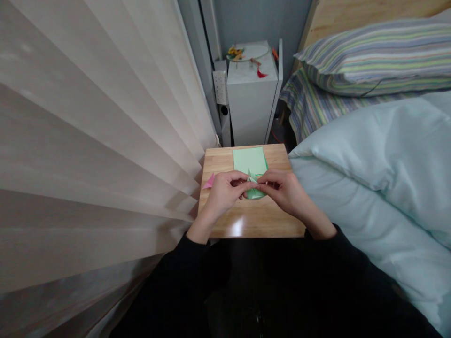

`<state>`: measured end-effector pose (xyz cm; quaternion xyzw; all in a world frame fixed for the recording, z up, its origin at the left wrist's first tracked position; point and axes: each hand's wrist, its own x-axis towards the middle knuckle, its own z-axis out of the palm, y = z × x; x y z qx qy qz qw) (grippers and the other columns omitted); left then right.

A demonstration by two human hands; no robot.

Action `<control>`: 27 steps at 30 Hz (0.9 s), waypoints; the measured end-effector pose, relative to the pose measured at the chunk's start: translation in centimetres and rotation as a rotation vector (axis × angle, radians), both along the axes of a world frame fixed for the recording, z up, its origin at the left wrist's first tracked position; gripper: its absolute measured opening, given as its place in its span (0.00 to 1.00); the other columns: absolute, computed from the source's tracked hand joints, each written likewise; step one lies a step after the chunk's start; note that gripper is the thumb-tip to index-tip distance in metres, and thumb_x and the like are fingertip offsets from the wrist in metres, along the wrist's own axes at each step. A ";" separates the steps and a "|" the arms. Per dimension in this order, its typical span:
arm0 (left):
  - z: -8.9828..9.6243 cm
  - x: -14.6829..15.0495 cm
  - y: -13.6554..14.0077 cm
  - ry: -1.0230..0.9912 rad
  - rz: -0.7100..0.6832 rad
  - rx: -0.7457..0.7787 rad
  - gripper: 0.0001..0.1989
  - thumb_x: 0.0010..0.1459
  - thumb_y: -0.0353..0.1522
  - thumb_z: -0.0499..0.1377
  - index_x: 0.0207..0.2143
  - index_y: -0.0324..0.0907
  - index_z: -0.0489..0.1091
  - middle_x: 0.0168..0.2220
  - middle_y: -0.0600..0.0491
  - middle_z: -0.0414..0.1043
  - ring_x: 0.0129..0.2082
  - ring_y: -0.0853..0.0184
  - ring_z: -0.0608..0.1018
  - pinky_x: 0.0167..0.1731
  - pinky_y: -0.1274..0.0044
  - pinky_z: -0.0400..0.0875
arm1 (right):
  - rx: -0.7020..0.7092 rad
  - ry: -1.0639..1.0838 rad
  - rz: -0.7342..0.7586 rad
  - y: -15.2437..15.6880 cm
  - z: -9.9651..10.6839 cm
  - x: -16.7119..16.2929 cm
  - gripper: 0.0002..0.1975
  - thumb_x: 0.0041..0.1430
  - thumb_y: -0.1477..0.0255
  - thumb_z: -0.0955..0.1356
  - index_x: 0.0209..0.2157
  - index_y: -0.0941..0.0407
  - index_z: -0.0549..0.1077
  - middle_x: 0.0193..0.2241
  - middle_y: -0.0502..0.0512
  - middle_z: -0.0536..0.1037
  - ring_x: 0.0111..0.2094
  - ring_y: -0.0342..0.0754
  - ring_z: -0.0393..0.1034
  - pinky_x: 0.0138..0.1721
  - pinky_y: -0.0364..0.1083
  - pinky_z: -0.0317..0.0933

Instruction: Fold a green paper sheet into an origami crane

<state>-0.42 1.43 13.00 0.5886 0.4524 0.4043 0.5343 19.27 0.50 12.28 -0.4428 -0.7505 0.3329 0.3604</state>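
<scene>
Between my two hands is a small folded piece of green origami paper (256,193), with a pointed flap standing up at its top. My left hand (225,188) pinches its left side between thumb and fingers. From the right, my right hand (283,188) grips the other side, thumb and fingertips closed on it. The fingertips cover part of the folds. Just beyond the hands lies a stack of square green paper sheets (249,159). A pink folded paper piece (209,181) rests left of my left hand, partly hidden behind it.
The work lies on a small wooden table (260,220). A pleated curtain (141,141) hangs close along the left. On the right is a bed with a pale blue quilt (380,155) and a striped pillow (380,58). Behind stands a white cabinet (251,103) with a red-tasselled ornament (260,72).
</scene>
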 end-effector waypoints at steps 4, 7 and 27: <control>-0.2 0.1 0.0 -0.048 -0.010 -0.049 0.15 0.51 0.42 0.73 0.30 0.40 0.76 0.18 0.58 0.70 0.16 0.73 0.71 0.19 0.79 0.66 | 0.000 0.006 0.029 -0.1 0.2 -0.1 0.09 0.68 0.70 0.70 0.35 0.56 0.82 0.29 0.52 0.76 0.29 0.44 0.67 0.33 0.45 0.58; -0.3 0.0 0.0 -0.005 0.034 0.001 0.15 0.52 0.43 0.72 0.30 0.40 0.77 0.19 0.57 0.71 0.17 0.72 0.71 0.19 0.79 0.64 | 0.000 -0.021 0.040 -0.2 0.3 -0.3 0.10 0.68 0.73 0.69 0.34 0.56 0.82 0.29 0.52 0.76 0.30 0.44 0.68 0.33 0.45 0.59; 0.3 0.2 -0.4 0.162 0.047 0.369 0.08 0.55 0.33 0.72 0.25 0.43 0.79 0.26 0.53 0.76 0.28 0.69 0.76 0.29 0.75 0.68 | -0.059 0.073 0.007 -0.3 -0.5 -1.0 0.10 0.61 0.69 0.73 0.26 0.56 0.79 0.26 0.48 0.70 0.26 0.42 0.60 0.30 0.45 0.55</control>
